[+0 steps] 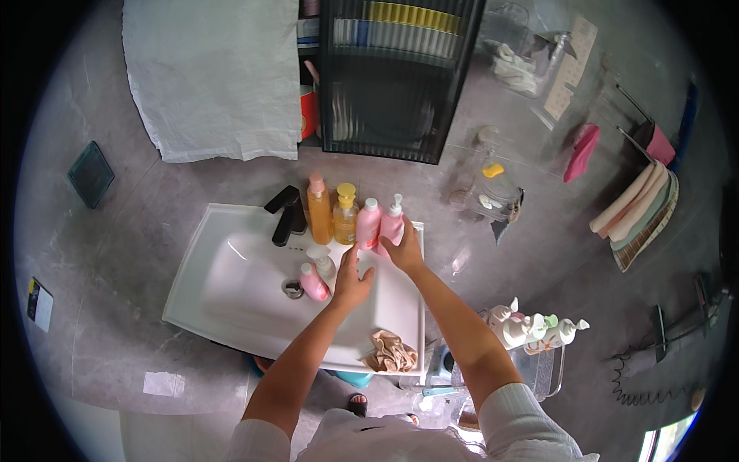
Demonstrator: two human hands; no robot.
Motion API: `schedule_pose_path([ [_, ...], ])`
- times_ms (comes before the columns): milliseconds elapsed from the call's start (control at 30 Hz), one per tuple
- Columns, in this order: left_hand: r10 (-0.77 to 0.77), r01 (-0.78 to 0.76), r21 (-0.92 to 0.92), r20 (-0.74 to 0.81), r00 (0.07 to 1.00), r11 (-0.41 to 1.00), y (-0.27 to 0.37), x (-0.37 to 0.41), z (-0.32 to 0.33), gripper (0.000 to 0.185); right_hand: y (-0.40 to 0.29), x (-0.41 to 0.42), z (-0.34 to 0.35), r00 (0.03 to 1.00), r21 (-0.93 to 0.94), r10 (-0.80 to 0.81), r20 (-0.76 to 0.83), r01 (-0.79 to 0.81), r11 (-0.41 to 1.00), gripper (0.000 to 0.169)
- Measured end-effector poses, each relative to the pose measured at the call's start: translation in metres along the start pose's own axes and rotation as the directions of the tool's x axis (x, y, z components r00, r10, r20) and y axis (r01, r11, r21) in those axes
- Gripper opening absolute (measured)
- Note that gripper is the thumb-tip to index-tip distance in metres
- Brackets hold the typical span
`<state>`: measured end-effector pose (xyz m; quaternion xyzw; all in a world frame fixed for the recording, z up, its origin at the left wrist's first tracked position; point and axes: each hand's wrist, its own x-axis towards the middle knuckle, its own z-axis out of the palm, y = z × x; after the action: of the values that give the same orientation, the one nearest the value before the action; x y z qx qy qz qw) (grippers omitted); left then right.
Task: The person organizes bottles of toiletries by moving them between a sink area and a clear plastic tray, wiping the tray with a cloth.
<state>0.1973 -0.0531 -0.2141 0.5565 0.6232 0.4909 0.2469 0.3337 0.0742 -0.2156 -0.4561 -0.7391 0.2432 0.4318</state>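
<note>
My right hand is wrapped around a pink pump bottle with a white pump head, standing on the sink's back ledge. Just left of it is a pink bottle with a white cap. Below that one my left hand has its thumb spread from the fingers and nothing in its grasp; whether the fingertips touch the capped bottle I cannot tell. Beside the left hand, a smaller pink bottle leans in the basin of the white sink near the drain. A clear pump bottle is next to it.
An amber bottle and a yellow-topped pump bottle stand between the black faucet and the pink bottles. A crumpled brown cloth lies at the front right corner. Several pump bottles crowd a rack at right. A dark cabinet hangs above.
</note>
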Motion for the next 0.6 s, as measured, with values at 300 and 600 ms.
schedule_pose_path([
  [300,0.0,0.0,0.0,0.093,0.996,1.0,-0.029,0.013,0.006,0.072,0.021,0.047,0.01,0.978,0.064,0.138,0.156,-0.15,0.987,0.104],
  [600,-0.011,0.015,-0.092,0.05,0.999,0.996,-0.058,-0.023,0.009,0.058,-0.005,0.004,0.001,0.978,0.249,0.124,0.17,-0.164,0.955,0.087],
])
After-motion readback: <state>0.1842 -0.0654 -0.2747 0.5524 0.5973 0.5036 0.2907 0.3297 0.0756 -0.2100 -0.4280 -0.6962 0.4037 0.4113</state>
